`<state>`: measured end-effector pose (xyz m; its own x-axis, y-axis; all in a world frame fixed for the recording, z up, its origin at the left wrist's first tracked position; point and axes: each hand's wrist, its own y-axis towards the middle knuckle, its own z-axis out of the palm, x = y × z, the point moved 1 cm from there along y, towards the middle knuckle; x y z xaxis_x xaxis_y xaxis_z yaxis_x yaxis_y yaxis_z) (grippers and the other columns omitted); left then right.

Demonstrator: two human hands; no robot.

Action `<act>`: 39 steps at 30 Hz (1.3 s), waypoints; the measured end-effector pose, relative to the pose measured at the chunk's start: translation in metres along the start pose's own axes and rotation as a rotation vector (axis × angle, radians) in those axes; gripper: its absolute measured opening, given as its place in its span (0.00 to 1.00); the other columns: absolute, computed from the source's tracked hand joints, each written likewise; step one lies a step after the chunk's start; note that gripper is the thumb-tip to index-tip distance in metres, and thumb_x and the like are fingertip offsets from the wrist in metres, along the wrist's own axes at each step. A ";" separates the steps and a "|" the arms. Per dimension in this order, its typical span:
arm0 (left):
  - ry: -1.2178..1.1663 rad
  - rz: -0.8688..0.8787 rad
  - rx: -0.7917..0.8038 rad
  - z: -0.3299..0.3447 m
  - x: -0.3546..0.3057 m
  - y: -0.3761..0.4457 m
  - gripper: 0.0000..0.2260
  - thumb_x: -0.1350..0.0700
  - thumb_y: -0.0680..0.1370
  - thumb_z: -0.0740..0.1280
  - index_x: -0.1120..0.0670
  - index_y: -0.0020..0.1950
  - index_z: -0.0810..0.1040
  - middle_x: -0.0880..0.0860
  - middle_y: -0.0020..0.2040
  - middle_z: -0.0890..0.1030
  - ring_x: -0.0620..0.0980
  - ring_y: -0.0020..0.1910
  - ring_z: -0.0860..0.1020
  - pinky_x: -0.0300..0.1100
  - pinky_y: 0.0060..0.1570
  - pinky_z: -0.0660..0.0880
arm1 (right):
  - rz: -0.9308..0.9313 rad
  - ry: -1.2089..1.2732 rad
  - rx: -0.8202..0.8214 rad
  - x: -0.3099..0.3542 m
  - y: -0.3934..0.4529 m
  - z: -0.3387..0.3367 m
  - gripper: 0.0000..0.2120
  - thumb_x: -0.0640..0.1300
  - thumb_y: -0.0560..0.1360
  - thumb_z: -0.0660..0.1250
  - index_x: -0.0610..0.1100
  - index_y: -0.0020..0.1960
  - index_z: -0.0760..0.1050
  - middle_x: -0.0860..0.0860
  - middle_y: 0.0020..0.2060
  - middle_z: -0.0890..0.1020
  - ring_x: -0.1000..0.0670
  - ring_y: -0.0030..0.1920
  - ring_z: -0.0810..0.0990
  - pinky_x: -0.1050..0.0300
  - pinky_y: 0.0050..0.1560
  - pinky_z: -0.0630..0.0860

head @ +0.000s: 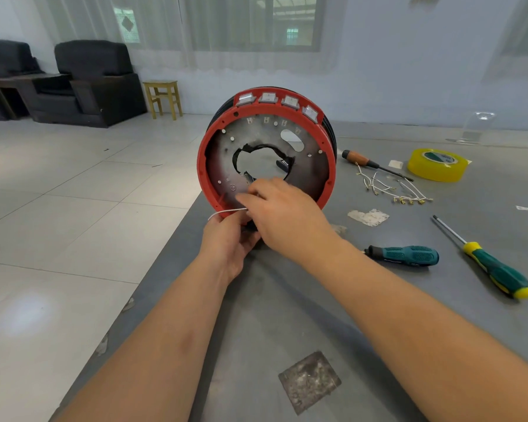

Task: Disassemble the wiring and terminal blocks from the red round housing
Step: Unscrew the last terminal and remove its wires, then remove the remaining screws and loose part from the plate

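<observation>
The red round housing [267, 114] stands on its edge on the grey table [287, 315], open side facing me, a grey metal plate with a ragged central hole inside. Several clear-covered sockets sit along its top rim. A thin white wire [226, 212] runs across the housing's lower rim. My left hand [230, 242] grips the bottom of the housing and the wire's left part. My right hand [284, 214] reaches over it and pinches the wire at the lower rim. What lies under my hands is hidden.
Removed white wires with brass terminals [390, 190] lie right of the housing. A wood-handled screwdriver [366, 162], yellow tape roll [438, 164], teal driver handle [406, 255] and green-yellow screwdriver [491, 266] lie on the right. The table's left edge borders tiled floor.
</observation>
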<state>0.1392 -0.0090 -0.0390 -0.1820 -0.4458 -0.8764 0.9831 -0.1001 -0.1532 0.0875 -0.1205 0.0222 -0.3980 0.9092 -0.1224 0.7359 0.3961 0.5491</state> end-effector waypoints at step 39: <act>-0.242 -0.100 0.131 -0.011 -0.002 0.008 0.19 0.65 0.71 0.75 0.62 0.62 0.79 0.61 0.57 0.87 0.61 0.55 0.87 0.47 0.47 0.85 | 1.100 0.189 0.288 -0.234 -0.021 0.025 0.09 0.39 0.76 0.67 0.41 0.54 0.82 0.43 0.49 0.84 0.43 0.50 0.82 0.54 0.45 0.80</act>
<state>0.1472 0.0007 -0.0434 -0.2924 -0.6259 -0.7230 0.9521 -0.2611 -0.1591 0.1787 -0.3388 0.0184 0.4786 0.7569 0.4450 0.8241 -0.5621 0.0699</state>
